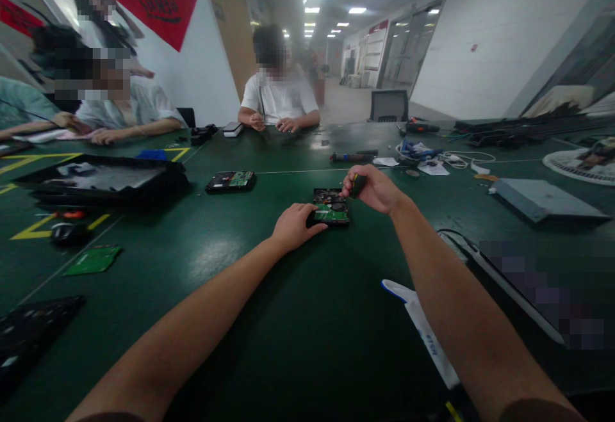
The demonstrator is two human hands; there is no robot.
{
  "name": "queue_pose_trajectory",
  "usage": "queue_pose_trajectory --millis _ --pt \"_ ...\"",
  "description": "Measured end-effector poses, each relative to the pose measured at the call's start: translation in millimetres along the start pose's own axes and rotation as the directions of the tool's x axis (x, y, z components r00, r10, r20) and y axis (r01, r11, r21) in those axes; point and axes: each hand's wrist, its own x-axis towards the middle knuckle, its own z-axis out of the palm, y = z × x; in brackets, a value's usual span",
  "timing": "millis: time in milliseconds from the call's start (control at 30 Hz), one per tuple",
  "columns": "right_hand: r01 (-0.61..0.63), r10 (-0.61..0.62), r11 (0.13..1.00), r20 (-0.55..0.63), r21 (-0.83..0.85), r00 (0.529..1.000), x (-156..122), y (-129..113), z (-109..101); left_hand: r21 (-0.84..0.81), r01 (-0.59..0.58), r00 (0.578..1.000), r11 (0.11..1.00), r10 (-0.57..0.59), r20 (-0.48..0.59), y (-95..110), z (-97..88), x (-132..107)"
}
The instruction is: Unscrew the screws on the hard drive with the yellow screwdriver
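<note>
On the left side of the work, the left hand (295,225) pinches the left end of a black rectangular hard drive with a green circuit board (331,214), thumb along the near edge. The drive lies on the dark green bench (298,326), between the two hands. On the right, the right hand (375,190) is closed around a dark, yellow-marked tool handle (357,185) beside the drive; tip contact cannot be determined. Recommended practice: brace the drive firmly against the bench, align the tool squarely, and apply steady pressure clear of the board. Count, left to right: one loose, flat green circuit board (93,260); one second black rectangular drive (230,181); one drive in hand; one tool handle; one flat grey box (550,199).
</note>
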Motion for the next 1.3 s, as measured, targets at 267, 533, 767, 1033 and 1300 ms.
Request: queue_pose_trajectory --millis 267,533,767,1033,1300 --pt "0.000 0.000 1.000 -0.004 -0.020 1.000 1 -1 -2 0.005 -0.001 1.000 1.000 0.001 -0.005 -1 2.4 -1" --pt "0.017 -0.018 1.000 -0.010 -0.021 1.000 -1 2 -10 0.010 -0.002 1.000 1.000 0.003 -0.019 -2 5.9 0" --pt "0.004 -0.004 1.000 0.005 0.008 1.000 3 5 -9 0.018 0.025 1.000 1.000 -0.025 -0.004 -2 6.6 0" --pt "0.079 -0.084 0.995 -0.078 -0.069 0.993 4 4 -10 0.026 -0.007 1.000 1.000 0.007 -0.001 -1 5.0 1" --pt "0.047 -0.048 0.999 -0.038 -0.023 0.998 2 2 -5 0.009 0.015 1.000 1.000 -0.015 0.007 -3 6.2 1"
